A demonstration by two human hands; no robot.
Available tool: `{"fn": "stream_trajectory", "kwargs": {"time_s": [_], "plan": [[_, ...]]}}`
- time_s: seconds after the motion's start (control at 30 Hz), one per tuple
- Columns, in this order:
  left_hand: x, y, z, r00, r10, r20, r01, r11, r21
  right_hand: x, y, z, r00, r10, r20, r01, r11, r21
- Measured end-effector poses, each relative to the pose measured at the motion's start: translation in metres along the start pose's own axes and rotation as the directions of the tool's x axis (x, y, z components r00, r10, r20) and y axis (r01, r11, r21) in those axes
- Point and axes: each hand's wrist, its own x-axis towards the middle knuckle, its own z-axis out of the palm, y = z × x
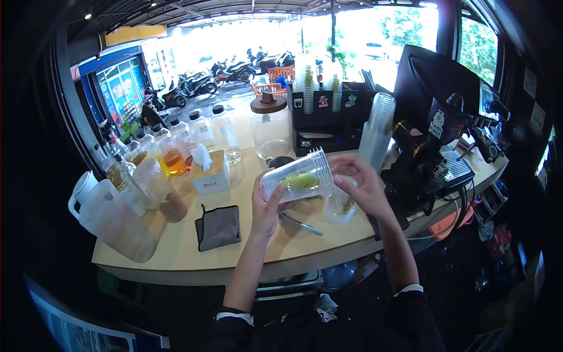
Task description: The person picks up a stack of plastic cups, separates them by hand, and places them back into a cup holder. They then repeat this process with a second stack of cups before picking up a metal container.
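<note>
Tilted on its side above the counter is a small stack of clear plastic cups (294, 180) with a green print, its several rims pointing right. My left hand (265, 202) wraps around the lower part of the stack. By the rims is my right hand (362, 186), fingers curved and apart; whether its fingertips touch the rims is hard to see. Below it on the counter stands another clear cup (339, 208) with a print, partly hidden by that hand. A pen-like silver tool (302, 224) lies under the held stack.
A tall cup stack (375, 138) stands beside the black coffee machine (419, 158). Left are a grey cloth (218, 227), a tissue box (211, 176), pitchers (114, 220) and several bottles (170, 155). Behind are a wooden-lidded jar (271, 126) and a black organizer (319, 111).
</note>
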Motion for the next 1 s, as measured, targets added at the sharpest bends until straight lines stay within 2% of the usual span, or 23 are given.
{"fn": "stream_trajectory", "kwargs": {"time_s": [0.03,0.1,0.13,0.23,0.47,0.67,0.73,0.87,0.93,1.0], "plan": [[0.0,-0.001,-0.002,1.0,0.008,-0.006,-0.008,1.0,0.006,0.0,0.002,0.004,1.0,-0.006,0.006,0.006,1.0,0.008],[0.0,-0.007,-0.009,0.998,0.067,0.006,-0.067,0.994,0.09,-0.001,0.01,0.013,0.983,0.136,0.12,-0.156,0.971,0.182],[0.0,-0.009,-0.01,0.996,0.093,0.001,-0.092,0.991,0.099,-0.002,0.015,0.016,0.99,0.105,0.098,-0.116,0.988,0.104],[-0.004,-0.009,-0.011,0.992,0.126,-0.002,-0.125,0.99,0.067,-0.004,0.017,0.024,0.992,0.115,0.049,-0.122,0.976,0.18],[-0.009,-0.015,-0.018,0.986,0.161,-0.03,-0.159,0.985,0.073,-0.006,0.009,0.026,0.987,0.149,0.067,-0.159,0.969,0.19],[-0.009,-0.017,-0.02,0.972,0.236,0.024,-0.237,0.966,0.101,-0.01,0.005,0.031,0.982,0.187,-0.024,-0.177,0.959,0.222],[-0.009,-0.016,-0.02,0.949,0.305,0.077,-0.312,0.944,0.109,-0.01,0.006,0.031,0.971,0.236,-0.021,-0.221,0.934,0.28],[-0.008,-0.015,-0.022,0.946,0.315,0.077,-0.322,0.941,0.105,-0.008,0.003,0.036,0.975,0.222,-0.034,-0.207,0.947,0.244],[-0.008,-0.012,-0.021,0.978,0.206,0.028,-0.207,0.977,0.058,-0.007,0.002,0.036,0.984,0.18,0.001,-0.175,0.956,0.234],[-0.008,-0.012,-0.022,0.983,0.184,0.025,-0.185,0.982,0.036,-0.007,0.003,0.035,0.987,0.162,0.012,-0.16,0.962,0.22]]}}
